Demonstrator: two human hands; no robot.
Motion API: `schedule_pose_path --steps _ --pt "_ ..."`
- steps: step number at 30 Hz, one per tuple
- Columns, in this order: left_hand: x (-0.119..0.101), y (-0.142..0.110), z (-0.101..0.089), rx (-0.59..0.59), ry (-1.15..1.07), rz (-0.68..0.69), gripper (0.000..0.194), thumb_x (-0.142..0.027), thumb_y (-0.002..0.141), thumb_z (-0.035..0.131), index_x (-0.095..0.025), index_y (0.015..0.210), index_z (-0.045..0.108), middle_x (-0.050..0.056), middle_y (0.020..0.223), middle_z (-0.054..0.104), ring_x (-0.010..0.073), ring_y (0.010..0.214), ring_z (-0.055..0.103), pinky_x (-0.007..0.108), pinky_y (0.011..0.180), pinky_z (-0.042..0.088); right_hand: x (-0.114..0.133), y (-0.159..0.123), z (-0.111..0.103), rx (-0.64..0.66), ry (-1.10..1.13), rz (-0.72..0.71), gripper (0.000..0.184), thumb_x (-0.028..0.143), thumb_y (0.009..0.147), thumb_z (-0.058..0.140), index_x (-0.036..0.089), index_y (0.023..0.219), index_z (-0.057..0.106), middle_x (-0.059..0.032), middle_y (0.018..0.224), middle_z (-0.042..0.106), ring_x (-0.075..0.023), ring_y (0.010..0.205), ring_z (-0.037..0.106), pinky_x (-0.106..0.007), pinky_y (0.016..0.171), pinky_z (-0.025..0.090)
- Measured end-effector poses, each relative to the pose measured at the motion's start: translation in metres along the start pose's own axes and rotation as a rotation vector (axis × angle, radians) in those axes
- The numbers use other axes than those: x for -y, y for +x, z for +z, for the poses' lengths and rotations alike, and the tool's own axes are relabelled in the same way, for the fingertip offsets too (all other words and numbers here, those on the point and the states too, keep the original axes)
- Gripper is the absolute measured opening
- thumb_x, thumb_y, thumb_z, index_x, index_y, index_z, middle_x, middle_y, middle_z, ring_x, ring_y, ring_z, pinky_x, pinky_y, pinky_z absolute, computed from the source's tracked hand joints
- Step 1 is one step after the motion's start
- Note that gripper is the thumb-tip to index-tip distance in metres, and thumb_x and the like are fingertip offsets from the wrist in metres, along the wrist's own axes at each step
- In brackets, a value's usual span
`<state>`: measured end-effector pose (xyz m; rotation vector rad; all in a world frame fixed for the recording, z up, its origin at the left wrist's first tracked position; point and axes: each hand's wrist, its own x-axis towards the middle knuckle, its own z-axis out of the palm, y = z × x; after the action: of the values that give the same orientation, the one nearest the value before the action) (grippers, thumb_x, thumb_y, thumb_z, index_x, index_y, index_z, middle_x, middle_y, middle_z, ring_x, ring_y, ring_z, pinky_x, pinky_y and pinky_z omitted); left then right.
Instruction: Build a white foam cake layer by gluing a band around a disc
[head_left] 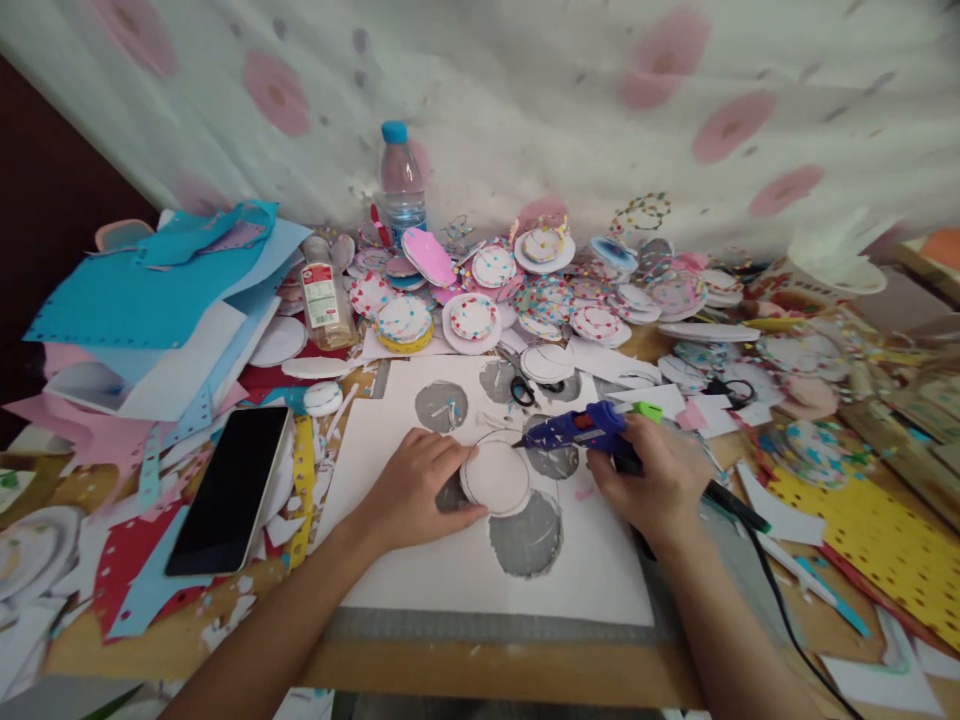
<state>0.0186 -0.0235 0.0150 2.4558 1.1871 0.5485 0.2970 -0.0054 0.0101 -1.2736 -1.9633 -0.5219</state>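
Right now my left hand (416, 490) lies flat, fingers spread narrowly, pressing the edge of a round white paper disc (496, 476) that rests on a large white sheet of card (450, 570) marked with grey circular glue stains. My right hand (660, 480) is wrapped around the grip of a blue hot-glue gun (581, 428), its nozzle touching the disc's upper right rim. A black phone (229, 488) lies well left.

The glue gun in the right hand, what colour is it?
Blue, with a green trigger end; glue gun, head view.
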Motion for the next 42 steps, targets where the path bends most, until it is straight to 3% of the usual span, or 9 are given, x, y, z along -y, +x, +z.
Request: schedule_pose_path --steps 23,42 --pt "-0.0003 -0.0005 -0.0011 0.005 -0.014 -0.006 0.045 -0.044 0.078 0.065 -0.017 0.112 0.055 0.010 0.101 0.066 0.0258 0.096 0.059 0.042 0.088 0.040 0.0021 0.0028 -0.0032 0.028 -0.031 -0.015 0.015 0.018 0.070 0.062 0.020 0.083 0.055 -0.0029 0.077 0.069 -0.0176 0.061 0.065 -0.024 0.053 0.044" --pt "0.0000 -0.0005 -0.0007 0.009 -0.013 -0.005 0.045 -0.044 0.078 0.064 -0.017 0.113 0.055 0.010 0.102 0.066 0.0263 0.096 0.058 0.042 0.088 0.040 -0.0008 0.0037 -0.0047 0.124 -0.070 -0.034 0.020 0.021 0.070 0.061 0.020 0.089 0.054 -0.0049 0.082 0.069 -0.0207 0.069 0.066 -0.026 0.056 0.045"
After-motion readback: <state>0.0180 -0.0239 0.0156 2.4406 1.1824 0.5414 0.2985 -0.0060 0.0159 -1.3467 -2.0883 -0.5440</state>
